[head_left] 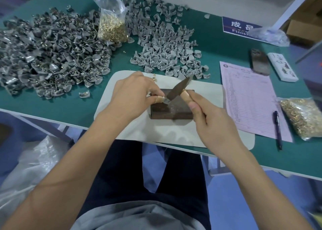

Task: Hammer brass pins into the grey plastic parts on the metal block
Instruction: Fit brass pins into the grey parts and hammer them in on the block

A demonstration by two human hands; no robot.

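A dark metal block [174,110] rests on a white mat [167,132] at the table's front edge. My left hand [134,94] pinches a small grey plastic part [167,100] against the block's top left corner. My right hand [210,123] grips the wooden handle of a hammer [179,88], whose dark head slants down onto the part. The pin under the hammer head is hidden. A few loose brass pins [154,77] lie on the mat just behind my left hand.
Two big heaps of grey parts [52,59] [165,43] cover the green table behind. A bag of brass pins [112,20] stands between them; another bag [303,118] lies at right. A pink form [249,97], pen [277,130], phone [259,62] and white remote lie right.
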